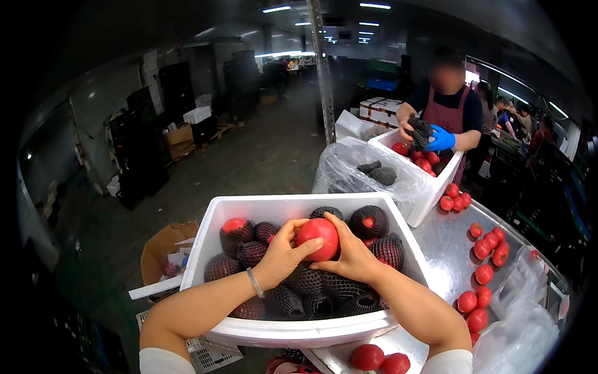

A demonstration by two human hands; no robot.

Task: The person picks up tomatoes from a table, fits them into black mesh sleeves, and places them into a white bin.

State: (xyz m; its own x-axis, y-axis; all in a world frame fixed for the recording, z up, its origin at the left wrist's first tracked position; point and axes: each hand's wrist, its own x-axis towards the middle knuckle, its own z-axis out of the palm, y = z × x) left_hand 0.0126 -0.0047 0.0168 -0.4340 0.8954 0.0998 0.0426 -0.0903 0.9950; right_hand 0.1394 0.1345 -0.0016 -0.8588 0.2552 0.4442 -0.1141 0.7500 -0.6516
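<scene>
A bare red tomato is held between both my hands above a white foam box. My left hand grips it from the left, thumb across its front. From the right, my right hand curves around it with fingertips at its top and side. Below lie several tomatoes in black foam net sleeves, filling much of the box. At the box's back left, one sleeved tomato shows its bare red top. Another netted tomato sits at the back right.
Loose tomatoes lie along the metal table at right, beside clear plastic film. Two more tomatoes sit in front of the box. Across from me, a co-worker handles black netting over another foam box. A metal post stands behind.
</scene>
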